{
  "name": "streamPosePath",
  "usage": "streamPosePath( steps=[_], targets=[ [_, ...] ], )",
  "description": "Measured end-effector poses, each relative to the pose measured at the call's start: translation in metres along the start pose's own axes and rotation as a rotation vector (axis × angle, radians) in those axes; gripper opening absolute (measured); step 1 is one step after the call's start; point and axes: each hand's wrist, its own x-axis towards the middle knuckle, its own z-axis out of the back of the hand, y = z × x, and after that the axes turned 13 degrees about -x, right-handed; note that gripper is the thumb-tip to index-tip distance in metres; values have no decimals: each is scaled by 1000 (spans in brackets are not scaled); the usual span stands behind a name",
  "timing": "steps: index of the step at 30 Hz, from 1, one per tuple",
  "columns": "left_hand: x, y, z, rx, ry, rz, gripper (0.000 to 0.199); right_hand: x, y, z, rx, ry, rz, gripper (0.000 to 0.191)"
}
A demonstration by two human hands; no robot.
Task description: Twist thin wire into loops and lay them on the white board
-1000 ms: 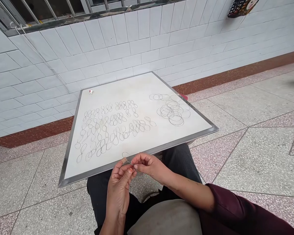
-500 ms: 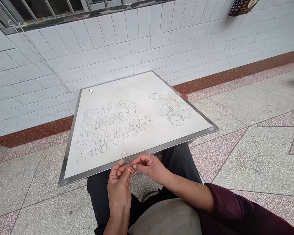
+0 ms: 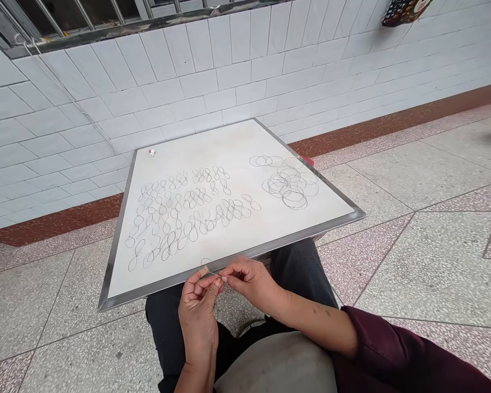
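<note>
Between my two hands is a thin wire loop (image 3: 205, 261), just past the near edge of the white table. My left hand (image 3: 202, 303) pinches it between thumb and forefinger, with a tan wrap on one finger. The fingertips of my right hand (image 3: 251, 281) grip the same wire close beside the left thumb. Several wires twisted into figure-eights (image 3: 192, 199) lie in rows on the left and middle of the tabletop. Plain round wire loops (image 3: 293, 197) lie overlapping in a loose group on the right side.
The white table (image 3: 245, 240) has a grey metal rim and stands by a tiled wall. A small white and red object (image 3: 152, 153) sits at its far left corner. My legs are under the near edge. A patterned item (image 3: 405, 12) hangs on the wall.
Both hands stay nearly in place, still pinching the wire. The loop's free end has tipped slightly to the left and lower.
</note>
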Motion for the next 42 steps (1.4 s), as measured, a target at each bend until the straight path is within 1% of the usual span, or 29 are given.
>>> streamPosePath(
  steps=[2, 6, 12, 16, 18, 21, 24, 28, 31, 42],
  targets=[
    [0, 0, 0, 10, -8, 0, 50, -1, 1, 2, -68, -6, 43, 11],
    [-2, 0, -1, 25, -12, -9, 51, -3, 2, 2, -107, 2, 61, 13],
    [-5, -1, -2, 20, 6, -10, 52, -4, 5, 3, -106, 21, 45, 12],
    [-6, -1, -2, -30, 27, 2, 50, -4, 7, 4, -95, 26, 14, 12],
    [-6, -1, -2, -62, 40, 15, 49, -4, 8, 4, -37, 28, -19, 10],
    [-5, -2, -1, -99, 52, 37, 48, -2, 6, 2, 184, 71, -85, 3],
    [-5, -3, 1, -110, 61, 62, 48, -1, 4, 1, 351, 123, -140, 11],
    [-5, -5, 1, -99, 77, 65, 47, -1, 3, 1, 415, 164, -198, 22],
    [-5, -7, 1, -92, 78, 74, 47, -2, 3, 1, 439, 182, -195, 22],
    [-3, -11, 3, -41, 81, 126, 55, -7, 3, -9, 508, 124, -236, 25]
  ],
)
